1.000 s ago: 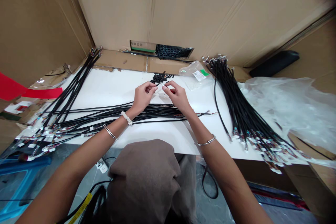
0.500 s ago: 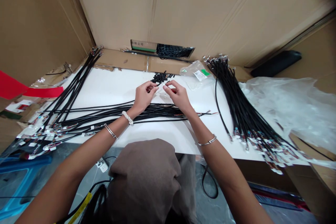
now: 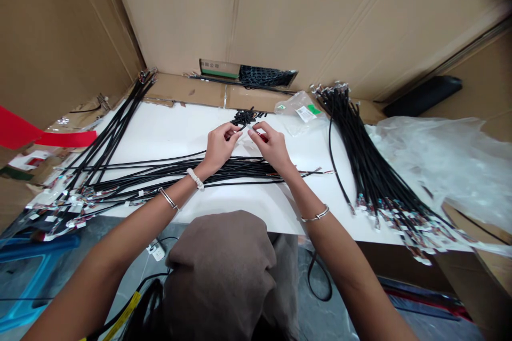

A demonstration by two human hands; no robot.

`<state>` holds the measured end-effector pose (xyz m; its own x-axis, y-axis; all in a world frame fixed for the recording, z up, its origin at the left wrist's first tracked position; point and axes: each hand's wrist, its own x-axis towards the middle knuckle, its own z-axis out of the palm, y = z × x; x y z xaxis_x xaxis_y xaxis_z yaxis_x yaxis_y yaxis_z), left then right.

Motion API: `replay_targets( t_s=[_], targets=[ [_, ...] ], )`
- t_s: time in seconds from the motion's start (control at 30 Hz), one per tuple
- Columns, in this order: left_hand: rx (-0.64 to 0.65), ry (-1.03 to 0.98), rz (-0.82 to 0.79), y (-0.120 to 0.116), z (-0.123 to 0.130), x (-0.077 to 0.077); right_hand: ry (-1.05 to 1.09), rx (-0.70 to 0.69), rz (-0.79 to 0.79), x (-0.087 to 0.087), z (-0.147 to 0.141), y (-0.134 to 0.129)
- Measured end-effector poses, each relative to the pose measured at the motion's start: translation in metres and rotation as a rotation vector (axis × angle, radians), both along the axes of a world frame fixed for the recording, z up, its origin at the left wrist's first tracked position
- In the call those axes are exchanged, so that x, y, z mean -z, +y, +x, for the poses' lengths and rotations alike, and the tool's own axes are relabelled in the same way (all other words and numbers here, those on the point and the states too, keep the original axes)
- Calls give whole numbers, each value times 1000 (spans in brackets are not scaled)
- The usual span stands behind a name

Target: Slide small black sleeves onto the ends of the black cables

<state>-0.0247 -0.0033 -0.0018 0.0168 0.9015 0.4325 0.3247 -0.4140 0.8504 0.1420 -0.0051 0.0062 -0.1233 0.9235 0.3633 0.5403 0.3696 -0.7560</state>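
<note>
Over the white tabletop (image 3: 176,133), my two hands face each other with their fingertips close together. My left hand (image 3: 219,146) is closed in a pinch, a dark cable end (image 3: 242,128) at its fingertips. A black cable (image 3: 176,159) runs from the left up to this hand. My right hand (image 3: 272,145) also pinches, with something small and pale at its fingertips and a bit of red (image 3: 264,138) showing by the fingers; its kind is hidden. Just beyond the fingertips lies a pile of short black pieces (image 3: 244,116). Under my wrists stretches a bundle of black cables (image 3: 240,170).
At right lies a thick bundle of black cables (image 3: 356,138) with white connectors. More cables (image 3: 116,133) lie at left. A clear bag (image 3: 294,112) sits behind my right hand, and plastic wrap (image 3: 448,165) lies far right. Cardboard walls (image 3: 276,10) enclose the table.
Almost nothing differs. Both hands hold the same pinch in the same place, with only a slight shift of the fingers.
</note>
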Motion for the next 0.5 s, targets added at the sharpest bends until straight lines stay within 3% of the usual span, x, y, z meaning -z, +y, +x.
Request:
replay_targets(
  t_s=[0.1,0.3,0.5],
  targets=[
    [-13,22,8,0,0,1,67,-9,-46,0,-1,1],
    [-24,55,13,-1,1,0,-14,14,15,-1,-4,-1],
    [-7,77,20,0,2,2,226,-63,-161,-5,-1,3]
  ],
)
